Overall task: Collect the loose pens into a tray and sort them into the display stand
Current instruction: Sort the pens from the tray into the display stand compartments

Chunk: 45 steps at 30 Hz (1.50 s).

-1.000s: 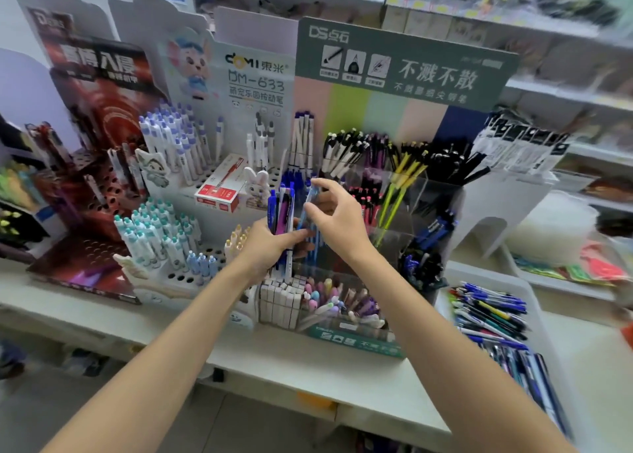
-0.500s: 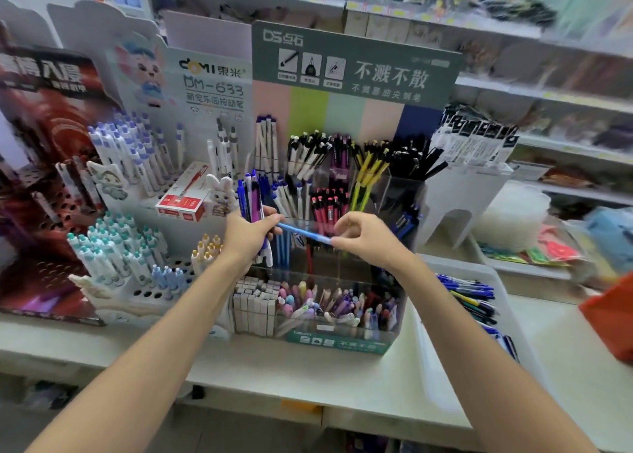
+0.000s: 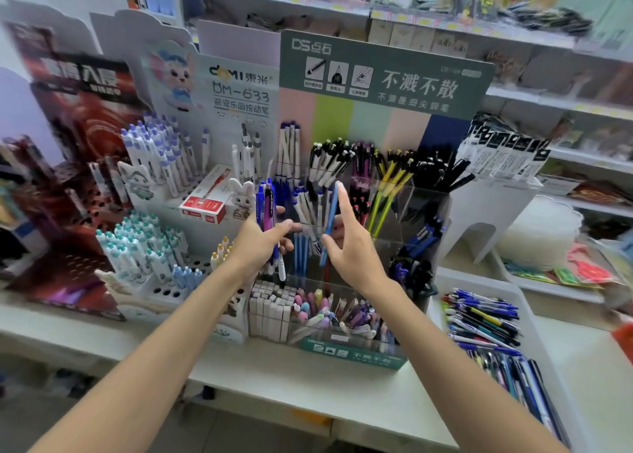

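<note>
Right hand (image 3: 354, 248) pinches blue pen (image 3: 333, 209) upright against its fingers; left hand (image 3: 258, 245) grips pen bundle (image 3: 268, 209).

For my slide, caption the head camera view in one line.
Left hand grips a bunch of pens; right hand holds one light blue pen nearly upright before the display stand.

You have bare white desk (image 3: 308, 377) in front of the clear acrylic display stand (image 3: 400, 212). The white tray of loose pens (image 3: 479, 281) blocks your right, the white perforated pen rack (image 3: 164, 293) your left. Upright pens (image 3: 329, 165) fill the stand.
</note>
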Each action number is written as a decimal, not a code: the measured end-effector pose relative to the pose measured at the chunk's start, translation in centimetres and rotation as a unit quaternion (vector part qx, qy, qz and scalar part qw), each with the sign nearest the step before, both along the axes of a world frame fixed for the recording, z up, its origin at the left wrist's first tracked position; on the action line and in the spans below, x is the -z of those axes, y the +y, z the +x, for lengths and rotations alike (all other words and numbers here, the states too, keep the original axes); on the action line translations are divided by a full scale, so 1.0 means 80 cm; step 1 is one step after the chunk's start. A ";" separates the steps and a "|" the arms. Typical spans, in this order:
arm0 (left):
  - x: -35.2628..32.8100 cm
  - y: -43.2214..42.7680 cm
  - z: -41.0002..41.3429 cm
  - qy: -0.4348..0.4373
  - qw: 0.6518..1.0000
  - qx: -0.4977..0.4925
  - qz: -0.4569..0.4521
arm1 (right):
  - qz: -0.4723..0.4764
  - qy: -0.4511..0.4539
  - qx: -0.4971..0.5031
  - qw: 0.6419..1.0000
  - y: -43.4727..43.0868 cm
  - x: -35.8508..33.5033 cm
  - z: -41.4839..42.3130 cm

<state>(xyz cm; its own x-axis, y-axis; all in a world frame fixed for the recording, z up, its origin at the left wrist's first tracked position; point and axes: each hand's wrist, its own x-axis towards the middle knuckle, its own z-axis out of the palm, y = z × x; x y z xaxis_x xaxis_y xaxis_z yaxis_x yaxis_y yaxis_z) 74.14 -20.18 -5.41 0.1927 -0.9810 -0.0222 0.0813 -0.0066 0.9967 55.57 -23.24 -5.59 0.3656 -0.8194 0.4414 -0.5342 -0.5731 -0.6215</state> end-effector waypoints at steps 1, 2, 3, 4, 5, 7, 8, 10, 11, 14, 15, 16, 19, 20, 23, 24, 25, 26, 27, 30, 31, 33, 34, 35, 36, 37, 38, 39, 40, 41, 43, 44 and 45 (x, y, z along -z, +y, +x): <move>0.001 0.001 0.001 0.007 1.000 -0.001 0.003 | -0.024 -0.001 0.005 1.000 0.000 0.003 0.008; 0.001 0.002 0.002 0.010 1.000 -0.004 0.002 | -0.046 -0.001 0.009 0.999 0.000 0.007 0.015; 0.002 0.001 0.003 0.009 1.000 -0.009 0.002 | -0.057 0.001 0.011 0.998 -0.001 0.014 0.021; 0.002 0.002 0.004 0.004 1.000 -0.014 0.001 | -0.053 0.005 0.013 0.999 -0.003 0.021 0.025; 0.003 0.002 0.006 -0.003 1.000 -0.020 0.001 | -0.039 0.010 0.016 0.999 -0.003 0.028 0.028; 0.005 0.002 0.009 -0.005 1.000 -0.030 0.000 | -0.011 0.028 0.022 0.999 -0.003 0.041 0.033; 0.007 0.003 0.011 -0.004 0.999 -0.033 0.002 | -0.007 0.036 0.023 0.999 -0.002 0.047 0.034; 0.009 0.004 0.013 0.002 0.999 -0.039 0.007 | -0.028 0.046 0.027 0.998 0.002 0.057 0.036; 0.011 0.005 0.014 0.011 0.999 -0.039 0.009 | -0.047 0.049 0.028 0.997 0.003 0.061 0.036; 0.013 0.008 0.015 0.038 0.999 -0.024 0.007 | -0.069 0.088 0.013 0.994 -0.003 0.065 0.038; 0.013 0.009 0.015 0.042 0.999 -0.019 0.005 | -0.059 0.101 0.008 0.993 -0.004 0.062 0.037; 0.013 0.009 0.015 0.046 0.999 -0.016 0.004 | -0.050 0.106 0.004 0.993 -0.005 0.059 0.036; 0.010 0.008 0.014 0.043 0.999 -0.003 0.006 | -0.070 0.027 0.015 0.997 -0.003 0.039 0.032; 0.008 0.007 0.013 0.038 0.999 0.007 0.006 | -0.060 -0.023 0.025 0.998 -0.003 0.026 0.032; 0.000 0.001 0.000 0.039 0.998 0.045 0.002 | 0.032 -0.129 0.009 0.991 -0.011 -0.019 0.038; -0.003 -0.001 -0.006 0.035 0.998 0.058 -0.001 | 0.063 -0.143 -0.006 0.988 -0.015 -0.029 0.040; -0.005 -0.004 -0.012 0.027 0.997 0.068 -0.003 | 0.083 -0.144 -0.019 0.986 -0.018 -0.035 0.042; -0.007 -0.006 -0.017 0.019 0.997 0.075 -0.002 | 0.092 -0.136 -0.026 0.986 -0.019 -0.037 0.043; -0.008 -0.007 -0.022 0.016 0.997 0.081 0.001 | 0.092 -0.128 -0.025 0.987 -0.021 -0.037 0.043; -0.011 -0.009 -0.030 0.028 0.995 0.096 -0.002 | 0.088 -0.128 -0.011 0.988 -0.025 -0.038 0.034; -0.011 -0.009 -0.031 0.033 0.995 0.097 -0.006 | 0.086 -0.125 -0.010 0.988 -0.025 -0.040 0.031; -0.013 -0.009 -0.034 0.045 0.994 0.098 -0.011 | 0.089 -0.121 -0.014 0.989 -0.025 -0.043 0.025; -0.013 -0.010 -0.035 0.049 0.994 0.098 -0.012 | 0.094 -0.124 -0.016 0.988 -0.024 -0.044 0.024; -0.013 -0.011 -0.036 0.048 0.994 0.096 -0.013 | 0.093 -0.127 -0.016 0.987 -0.023 -0.045 0.022; -0.012 -0.013 -0.036 0.039 0.995 0.091 -0.011 | 0.085 -0.129 -0.011 0.988 -0.022 -0.046 0.021; -0.011 -0.013 -0.035 0.027 0.996 0.081 -0.008 | 0.071 -0.132 0.001 0.989 -0.022 -0.047 0.019; -0.010 -0.014 -0.032 0.011 0.998 0.068 -0.007 | 0.050 -0.142 0.018 0.988 -0.024 -0.051 0.016; -0.008 -0.015 -0.027 0.002 0.998 0.057 -0.010 | 0.027 -0.161 0.037 0.986 -0.026 -0.056 0.012; -0.007 -0.016 -0.021 0.004 0.999 0.049 -0.014 | 0.005 -0.185 0.055 0.981 -0.030 -0.063 0.008; -0.005 -0.016 -0.016 0.019 0.999 0.044 -0.017 | -0.016 -0.211 0.069 0.975 -0.034 -0.072 0.003; -0.002 -0.016 -0.006 0.045 0.998 0.042 -0.013 | -0.059 -0.244 0.087 0.964 -0.042 -0.090 -0.002; 0.000 -0.017 -0.003 0.045 0.998 0.039 -0.009 | -0.083 -0.247 0.093 0.961 -0.045 -0.096 -0.002; 0.000 -0.018 -0.001 0.040 0.998 0.037 -0.006 | -0.104 -0.243 0.099 0.959 -0.049 -0.099 0.000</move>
<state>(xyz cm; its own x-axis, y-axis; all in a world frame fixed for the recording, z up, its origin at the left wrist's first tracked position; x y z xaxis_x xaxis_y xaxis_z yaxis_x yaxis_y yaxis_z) 74.03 -21.61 -5.43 0.1183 -0.9927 -0.0225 0.1613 -0.0032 0.9869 55.55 -27.17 2.30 -0.0786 -0.7272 0.6819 -0.3206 -0.6292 -0.7080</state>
